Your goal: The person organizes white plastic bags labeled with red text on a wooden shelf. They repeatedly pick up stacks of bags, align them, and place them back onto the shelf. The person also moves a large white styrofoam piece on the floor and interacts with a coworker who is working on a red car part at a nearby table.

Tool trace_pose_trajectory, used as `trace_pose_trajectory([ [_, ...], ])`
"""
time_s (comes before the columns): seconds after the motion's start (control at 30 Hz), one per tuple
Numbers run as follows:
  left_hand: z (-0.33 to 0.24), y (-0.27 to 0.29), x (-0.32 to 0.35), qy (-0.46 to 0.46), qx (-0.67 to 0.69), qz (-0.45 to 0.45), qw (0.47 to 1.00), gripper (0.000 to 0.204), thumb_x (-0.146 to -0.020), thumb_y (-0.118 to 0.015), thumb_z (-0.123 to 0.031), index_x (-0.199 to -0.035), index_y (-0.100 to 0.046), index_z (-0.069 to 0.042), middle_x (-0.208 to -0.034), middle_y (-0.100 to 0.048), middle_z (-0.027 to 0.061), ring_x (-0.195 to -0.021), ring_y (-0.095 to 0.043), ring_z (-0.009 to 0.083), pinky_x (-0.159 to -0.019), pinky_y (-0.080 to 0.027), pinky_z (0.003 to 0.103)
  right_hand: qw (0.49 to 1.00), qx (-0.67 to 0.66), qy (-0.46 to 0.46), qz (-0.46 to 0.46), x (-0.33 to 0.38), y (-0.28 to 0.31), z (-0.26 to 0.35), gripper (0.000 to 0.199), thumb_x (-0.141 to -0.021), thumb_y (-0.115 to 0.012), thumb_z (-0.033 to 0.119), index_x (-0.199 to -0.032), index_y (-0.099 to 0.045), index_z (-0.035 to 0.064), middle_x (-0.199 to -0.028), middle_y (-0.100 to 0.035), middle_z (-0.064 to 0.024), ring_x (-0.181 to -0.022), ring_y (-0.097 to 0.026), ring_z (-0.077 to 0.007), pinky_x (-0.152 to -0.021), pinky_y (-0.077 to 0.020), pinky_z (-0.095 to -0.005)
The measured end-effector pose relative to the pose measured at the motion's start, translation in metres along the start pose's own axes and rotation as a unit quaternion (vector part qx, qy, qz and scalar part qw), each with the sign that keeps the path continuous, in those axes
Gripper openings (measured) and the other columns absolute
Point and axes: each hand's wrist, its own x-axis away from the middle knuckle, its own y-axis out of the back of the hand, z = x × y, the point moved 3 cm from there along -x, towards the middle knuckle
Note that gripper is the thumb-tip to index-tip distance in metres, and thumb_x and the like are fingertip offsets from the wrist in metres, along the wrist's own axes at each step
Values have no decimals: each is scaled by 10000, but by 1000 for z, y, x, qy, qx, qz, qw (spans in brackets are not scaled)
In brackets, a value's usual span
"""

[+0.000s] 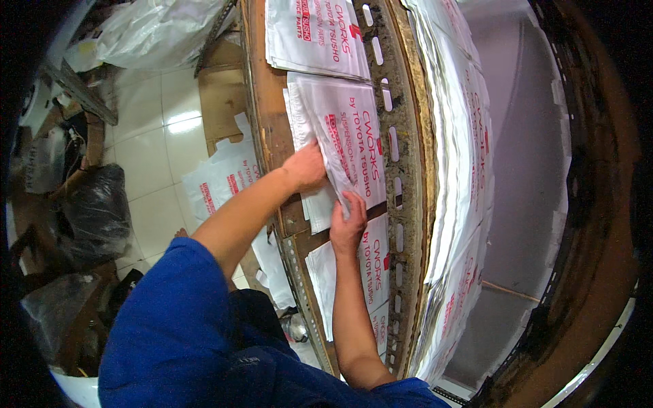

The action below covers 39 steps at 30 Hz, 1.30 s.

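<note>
A stack of white printed plastic bags (364, 153) lies on a narrow wooden shelf (275, 102) in front of me. The top bag's near left edge is lifted and folded over. My left hand (306, 167) is closed at the raised edge, its fingertips tucked in under the fold. Lower down, my right hand (348, 223) pinches the bag's bottom corner between thumb and fingers. Both hands are on the same bag, and its print is partly hidden by the crease.
Similar bag stacks lie beyond (316, 37) and nearer (378, 265) on the shelf. A slotted metal bar (394, 177) runs along its right, with piled white bags (459, 156) past it. Loose bags (221, 178) and a black plastic bundle (92, 214) lie at left.
</note>
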Motion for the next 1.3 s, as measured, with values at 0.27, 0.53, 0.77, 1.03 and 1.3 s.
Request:
trace_pose_trajectory([
  [0.27, 59, 72, 40, 91, -12, -280, 956, 324, -819, -531, -110, -1110, -529, 33, -1215, -515, 228, -1168, -479, 357, -1045, -337, 431, 993, 36, -48, 100, 23, -20, -14, 204, -831, -503, 30, -1027, -557, 4, -1009, -616, -193, -985, -575, -367, -858, -433, -447],
  [0.53, 84, 89, -9, 128, -21, -314, 941, 513, -862, -591, -285, -1258, -443, 6, -1345, -385, 258, -1249, -376, 412, -1034, -345, 461, 976, 170, -28, 130, 33, -17, 1, 231, -835, -519, 74, -1057, -572, 39, -1043, -625, -142, -974, -578, -330, -811, -436, -432],
  [0.77, 107, 81, -48, 175, -99, -41, 979, 527, -821, -573, -431, -1230, -520, -104, -1226, -518, 155, -1174, -457, 321, -960, -399, 438, 977, 105, 14, 187, 50, -16, -1, 401, -817, -574, 100, -1198, -481, 15, -1245, -500, -210, -1105, -502, -374, -930, -393, -451],
  [1.03, 114, 78, -76, 157, -165, -17, 974, 398, -846, -565, -265, -1222, -549, -138, -1132, -571, 88, -1065, -533, 287, -854, -483, 416, 941, -153, -300, 36, 66, -13, -35, 427, -872, -609, 145, -1166, -330, 10, -1178, -463, -173, -1013, -512, -230, -844, -434, -332],
  [1.3, 119, 59, -66, 28, -126, -54, 990, 405, -823, -538, -144, -1228, -545, -153, -1128, -559, 74, -1099, -503, 260, -862, -496, 353, 876, -259, -406, 34, 64, -19, -50, 311, -857, -650, 189, -1060, -512, -1, -944, -558, -63, -846, -508, -124, -761, -420, -252],
])
